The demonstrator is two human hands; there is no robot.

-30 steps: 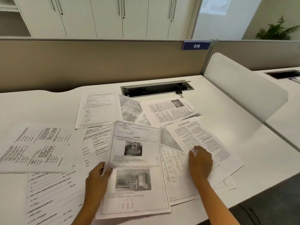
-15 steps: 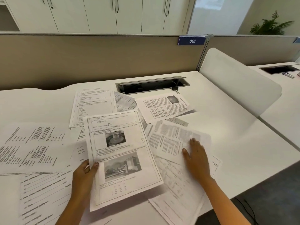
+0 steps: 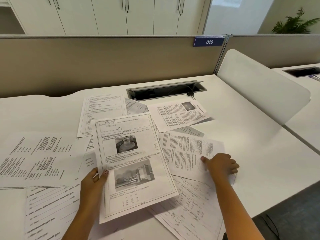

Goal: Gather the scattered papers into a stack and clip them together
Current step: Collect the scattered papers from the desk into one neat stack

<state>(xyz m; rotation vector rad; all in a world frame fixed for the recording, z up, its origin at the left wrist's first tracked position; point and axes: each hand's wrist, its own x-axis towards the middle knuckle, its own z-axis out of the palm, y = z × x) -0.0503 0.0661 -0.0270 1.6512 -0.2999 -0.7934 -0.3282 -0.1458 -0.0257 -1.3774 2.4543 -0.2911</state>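
Several printed sheets lie scattered over the white desk (image 3: 242, 135). My left hand (image 3: 93, 182) pinches the left edge of a sheet with two photos (image 3: 133, 163) and holds it lifted above the others. My right hand (image 3: 221, 165) grips the right edge of a two-column text sheet (image 3: 187, 153), thumb on top. Under it lies a maths sheet (image 3: 190, 205). Another text sheet with a dark picture (image 3: 178, 115) lies farther back. A black binder clip (image 3: 191, 95) sits at the edge of the cable slot.
A cable slot (image 3: 166, 90) with a raised metal lid is set in the desk at the back. A beige partition (image 3: 103, 66) closes the far side. A white curved divider (image 3: 259, 90) stands on the right. More sheets (image 3: 34, 158) lie on the left.
My left hand has raised the photo sheet and turned it a little. My right hand has slid the two-column text sheet toward the left and now grips its edge.
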